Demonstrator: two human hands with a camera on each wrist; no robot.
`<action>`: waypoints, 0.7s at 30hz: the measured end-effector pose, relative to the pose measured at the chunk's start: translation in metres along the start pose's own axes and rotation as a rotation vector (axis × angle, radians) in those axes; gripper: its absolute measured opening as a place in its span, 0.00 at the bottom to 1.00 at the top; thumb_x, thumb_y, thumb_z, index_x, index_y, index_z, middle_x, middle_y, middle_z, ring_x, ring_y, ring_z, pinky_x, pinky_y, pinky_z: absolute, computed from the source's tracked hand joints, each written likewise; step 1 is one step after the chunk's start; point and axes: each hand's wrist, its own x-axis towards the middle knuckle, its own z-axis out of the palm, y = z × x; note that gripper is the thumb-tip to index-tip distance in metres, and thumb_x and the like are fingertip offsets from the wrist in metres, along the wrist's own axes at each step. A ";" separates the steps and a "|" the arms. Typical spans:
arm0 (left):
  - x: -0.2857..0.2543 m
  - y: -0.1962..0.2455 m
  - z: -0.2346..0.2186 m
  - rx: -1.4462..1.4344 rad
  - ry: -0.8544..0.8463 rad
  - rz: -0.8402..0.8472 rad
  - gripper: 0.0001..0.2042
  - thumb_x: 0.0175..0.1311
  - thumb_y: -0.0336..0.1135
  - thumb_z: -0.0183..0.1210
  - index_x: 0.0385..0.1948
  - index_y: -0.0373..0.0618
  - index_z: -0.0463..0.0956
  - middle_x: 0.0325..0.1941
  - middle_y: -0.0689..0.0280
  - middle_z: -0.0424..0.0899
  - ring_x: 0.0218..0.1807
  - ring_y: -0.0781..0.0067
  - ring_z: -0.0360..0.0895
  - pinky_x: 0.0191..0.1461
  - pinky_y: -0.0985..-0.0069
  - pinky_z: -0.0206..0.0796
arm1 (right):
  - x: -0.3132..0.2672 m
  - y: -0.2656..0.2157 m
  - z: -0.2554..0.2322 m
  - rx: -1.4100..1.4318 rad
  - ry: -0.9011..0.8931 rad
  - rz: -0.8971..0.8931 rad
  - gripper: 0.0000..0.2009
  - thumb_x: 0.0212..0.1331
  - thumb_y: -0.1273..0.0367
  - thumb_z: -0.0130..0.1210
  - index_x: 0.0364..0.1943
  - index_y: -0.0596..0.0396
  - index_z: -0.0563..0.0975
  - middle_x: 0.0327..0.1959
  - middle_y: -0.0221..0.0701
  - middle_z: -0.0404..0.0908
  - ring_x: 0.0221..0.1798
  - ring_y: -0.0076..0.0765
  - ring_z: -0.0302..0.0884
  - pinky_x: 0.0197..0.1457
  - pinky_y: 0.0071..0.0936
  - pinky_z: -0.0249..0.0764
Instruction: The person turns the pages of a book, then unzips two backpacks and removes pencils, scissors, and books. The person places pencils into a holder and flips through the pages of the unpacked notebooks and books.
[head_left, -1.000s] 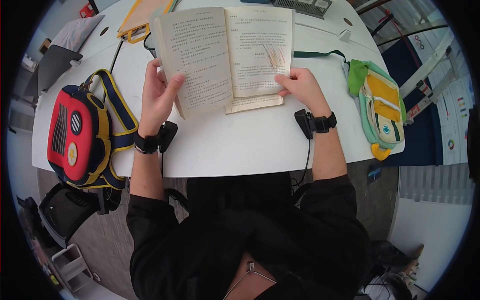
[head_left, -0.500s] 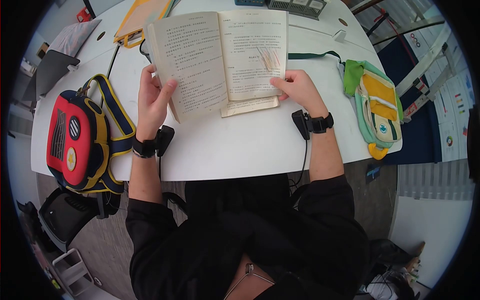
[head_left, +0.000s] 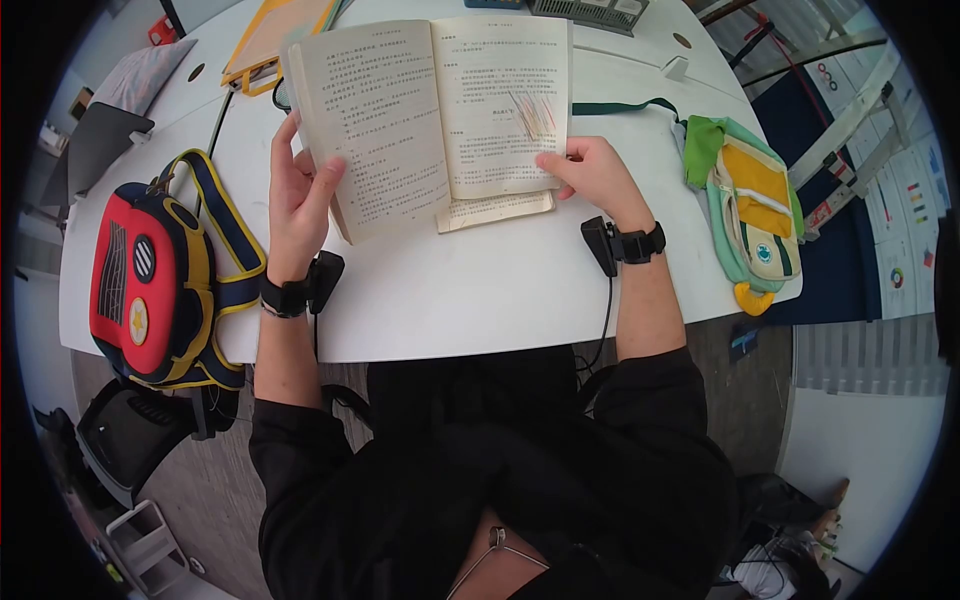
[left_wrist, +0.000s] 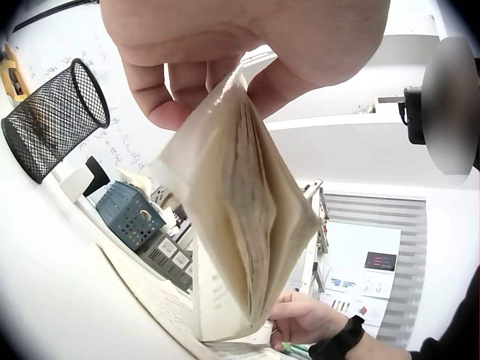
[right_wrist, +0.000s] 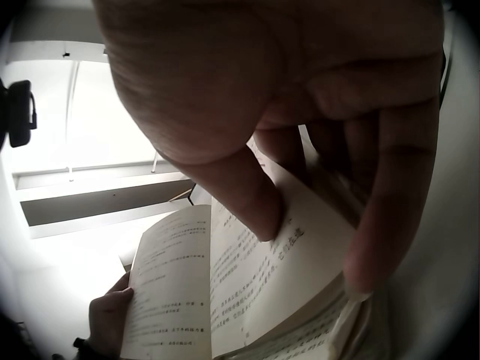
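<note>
An open book (head_left: 385, 130) with printed pages is held up over the white table by both hands. My left hand (head_left: 298, 205) grips its left side, thumb on the page and fingers behind. On the right edge my right hand (head_left: 600, 180) pinches the lower corner, thumb lying on the print. Coloured scribble lines mark the right page. Beneath the held book lies a second printed book (head_left: 495, 212), mostly hidden by it. In the left wrist view the page block (left_wrist: 251, 217) fans out below the left hand. The right wrist view shows the right thumb (right_wrist: 251, 202) pressed on the page.
A red car-shaped backpack (head_left: 145, 285) sits at the table's left, a green and yellow bag (head_left: 755, 210) at the right. A mesh pen holder (left_wrist: 56, 120), a blue basket (left_wrist: 127, 214), a grey basket (head_left: 590, 12) and an orange-edged folder (head_left: 275, 40) stand toward the back.
The book and both hands have shifted slightly left in the head view, along with most of the scene. The hold on the book stays the same.
</note>
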 end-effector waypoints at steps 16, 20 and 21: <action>0.001 0.000 -0.001 0.135 -0.039 0.115 0.19 0.67 0.24 0.49 0.59 0.41 0.70 0.52 0.60 0.80 0.54 0.73 0.74 0.60 0.75 0.64 | 0.001 0.001 0.001 0.005 0.004 -0.009 0.15 0.57 0.64 0.59 0.34 0.66 0.81 0.25 0.30 0.80 0.25 0.22 0.76 0.28 0.22 0.79; 0.001 0.002 -0.001 0.129 -0.052 0.057 0.14 0.67 0.25 0.49 0.52 0.38 0.76 0.50 0.63 0.81 0.51 0.76 0.74 0.58 0.78 0.64 | 0.001 0.002 0.000 -0.024 0.003 0.002 0.15 0.57 0.64 0.59 0.35 0.66 0.81 0.26 0.31 0.81 0.26 0.22 0.77 0.28 0.22 0.79; 0.001 0.002 -0.001 0.130 -0.050 0.056 0.14 0.67 0.25 0.49 0.52 0.38 0.76 0.50 0.63 0.81 0.51 0.76 0.74 0.58 0.78 0.64 | 0.002 0.002 0.000 -0.033 -0.001 0.008 0.15 0.57 0.64 0.59 0.35 0.66 0.81 0.27 0.31 0.82 0.26 0.23 0.77 0.28 0.22 0.79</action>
